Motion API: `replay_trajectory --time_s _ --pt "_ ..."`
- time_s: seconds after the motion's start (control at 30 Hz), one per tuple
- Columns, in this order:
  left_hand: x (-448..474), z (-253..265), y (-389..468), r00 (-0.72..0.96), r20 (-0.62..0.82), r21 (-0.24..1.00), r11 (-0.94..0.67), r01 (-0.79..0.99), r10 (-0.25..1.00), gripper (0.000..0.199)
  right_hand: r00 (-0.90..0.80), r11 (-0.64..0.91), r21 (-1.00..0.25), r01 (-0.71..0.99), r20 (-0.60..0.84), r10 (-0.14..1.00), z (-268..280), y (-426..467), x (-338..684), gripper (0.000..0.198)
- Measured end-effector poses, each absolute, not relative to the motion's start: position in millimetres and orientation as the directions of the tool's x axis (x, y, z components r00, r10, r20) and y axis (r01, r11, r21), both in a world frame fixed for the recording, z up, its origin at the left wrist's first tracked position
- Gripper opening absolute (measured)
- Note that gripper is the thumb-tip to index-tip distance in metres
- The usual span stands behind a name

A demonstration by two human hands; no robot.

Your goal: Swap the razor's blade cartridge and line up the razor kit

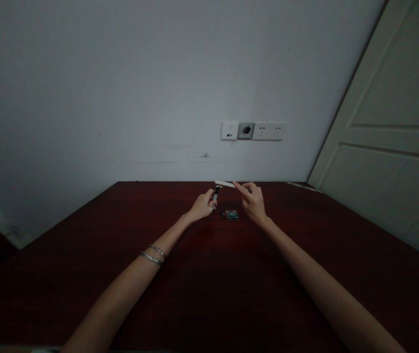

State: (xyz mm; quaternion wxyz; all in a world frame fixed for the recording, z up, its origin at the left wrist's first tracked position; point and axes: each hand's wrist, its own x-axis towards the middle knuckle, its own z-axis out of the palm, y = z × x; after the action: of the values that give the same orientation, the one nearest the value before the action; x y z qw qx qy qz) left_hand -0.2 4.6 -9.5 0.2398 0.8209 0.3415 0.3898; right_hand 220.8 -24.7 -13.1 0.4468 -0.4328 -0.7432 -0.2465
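My left hand point(202, 206) is closed around the handle of a razor point(216, 193), whose T-shaped head points up and away from me. A slim white stick point(224, 184) extends leftward from my right hand point(253, 202), its far end at or just above the razor's head; whether they touch I cannot tell. My right index finger stretches along the stick, with the other fingers curled. On the table below and between my hands lie a small clear case with green inside point(232, 215) and a small dark piece point(222, 214) beside it.
The dark red table point(209, 279) meets a pale wall point(158, 98) at its far edge. Sockets point(253, 131) are set in the wall. A panelled white door point(389, 147) stands along the right, with a thin flat strip point(304, 187) near the far right edge.
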Motion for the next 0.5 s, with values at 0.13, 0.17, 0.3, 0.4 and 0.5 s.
replay_trajectory --time_s 0.13,0.17,0.3,0.4,0.5 --pt "-4.0 -3.6 2.5 0.465 0.518 0.635 -0.687 0.352 0.717 0.014 -0.24 0.513 -0.025 0.858 0.863 0.444 -16.2 -23.9 225.8 0.057" --pt "-5.9 -2.2 2.4 0.458 0.526 0.634 -0.69 0.35 0.716 0.014 -0.23 0.507 -0.031 0.862 0.866 0.445 -16.5 -23.4 227.5 0.057" --pt "-9.7 -1.3 2.7 0.459 0.538 0.585 -0.705 0.401 0.707 0.014 -0.204 0.51 -0.051 0.859 0.879 0.431 -14.2 -22.8 224.8 0.058" --pt "-8.5 -3.4 2.7 0.492 0.532 0.533 -0.724 0.438 0.689 0.017 -0.243 0.541 -0.039 0.84 0.865 0.44 -14.7 -23.1 221.2 0.055" --pt "-9.0 -4.9 3.3 0.507 0.544 0.497 -0.744 0.448 0.669 0.017 -0.263 0.548 -0.039 0.836 0.847 0.463 -17.1 -22.7 225.3 0.055"
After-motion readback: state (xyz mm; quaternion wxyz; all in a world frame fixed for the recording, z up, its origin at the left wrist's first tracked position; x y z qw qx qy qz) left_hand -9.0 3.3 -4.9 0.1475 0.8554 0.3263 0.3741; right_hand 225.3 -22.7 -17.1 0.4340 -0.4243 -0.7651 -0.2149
